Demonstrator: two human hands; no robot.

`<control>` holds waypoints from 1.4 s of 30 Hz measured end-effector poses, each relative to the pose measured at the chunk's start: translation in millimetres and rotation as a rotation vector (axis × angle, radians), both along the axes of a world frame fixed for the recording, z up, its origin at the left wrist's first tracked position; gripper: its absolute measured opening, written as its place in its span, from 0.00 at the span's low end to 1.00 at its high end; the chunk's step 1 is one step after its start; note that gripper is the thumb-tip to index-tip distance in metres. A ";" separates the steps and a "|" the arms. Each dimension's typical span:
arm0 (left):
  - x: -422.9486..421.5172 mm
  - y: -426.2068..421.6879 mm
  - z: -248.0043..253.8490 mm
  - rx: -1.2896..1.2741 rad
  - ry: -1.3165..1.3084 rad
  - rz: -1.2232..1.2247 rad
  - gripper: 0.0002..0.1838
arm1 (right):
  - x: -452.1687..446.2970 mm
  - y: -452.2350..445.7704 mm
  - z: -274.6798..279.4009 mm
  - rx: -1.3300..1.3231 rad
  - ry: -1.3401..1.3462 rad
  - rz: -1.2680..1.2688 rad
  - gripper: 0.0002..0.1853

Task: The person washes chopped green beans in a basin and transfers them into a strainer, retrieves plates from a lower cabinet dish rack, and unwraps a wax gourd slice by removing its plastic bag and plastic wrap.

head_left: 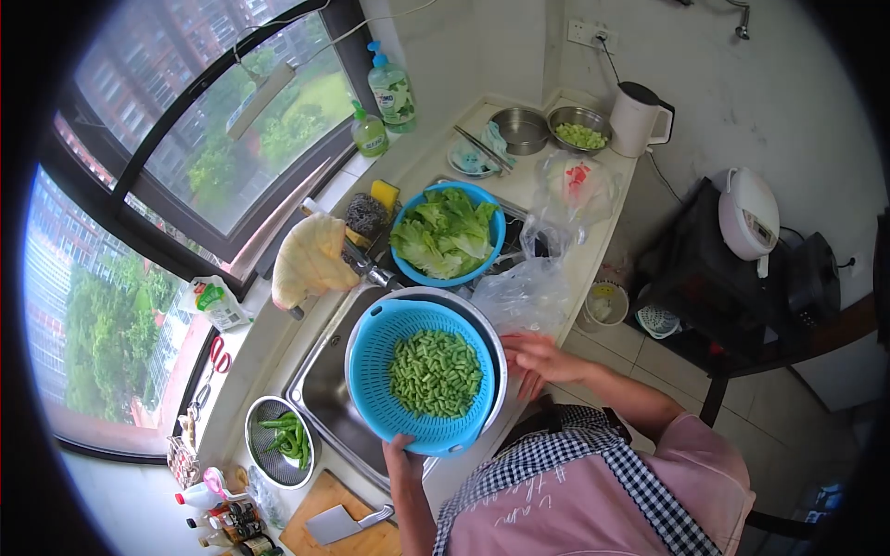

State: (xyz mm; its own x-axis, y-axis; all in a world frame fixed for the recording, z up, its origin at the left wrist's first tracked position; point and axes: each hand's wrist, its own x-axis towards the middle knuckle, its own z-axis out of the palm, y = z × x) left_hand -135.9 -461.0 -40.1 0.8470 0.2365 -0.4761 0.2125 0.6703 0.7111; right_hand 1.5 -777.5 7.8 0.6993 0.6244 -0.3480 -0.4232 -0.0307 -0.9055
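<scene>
A blue plastic colander (pixel 371 371) with cut green beans (pixel 434 373) in it is tilted over a large metal basin (pixel 496 338) at the sink (pixel 324 371). My left hand (pixel 401 456) grips the colander's near rim. To the right of the basin is my right hand (pixel 533 360), its fingers apart and close to the basin's outer side; nothing shows in it. Behind the basin, leafy lettuce (pixel 445 232) fills a blue basket (pixel 498 243). Clear plastic bags (pixel 528 292) lie just beyond my right hand.
A strainer with green peppers (pixel 289 439) stands left of the sink, near a cleaver (pixel 336 525) on a cutting board (pixel 306 536). The faucet (pixel 375 273) is behind the basin. Metal bowls (pixel 521 130) and a kettle (pixel 638 120) stand at the back right.
</scene>
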 end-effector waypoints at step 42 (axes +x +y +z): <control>275.7 -247.3 58.1 0.066 0.121 -0.234 0.15 | 325.7 -332.4 137.2 -0.063 -1.013 -1.075 0.13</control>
State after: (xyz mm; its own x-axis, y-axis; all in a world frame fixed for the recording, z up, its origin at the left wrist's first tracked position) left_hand 139.7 -708.2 18.0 0.8204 0.0746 -0.5670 0.4423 0.5458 0.7117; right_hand 327.2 -1109.9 144.9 0.7619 -0.3366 0.5533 0.5294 -0.1685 -0.8315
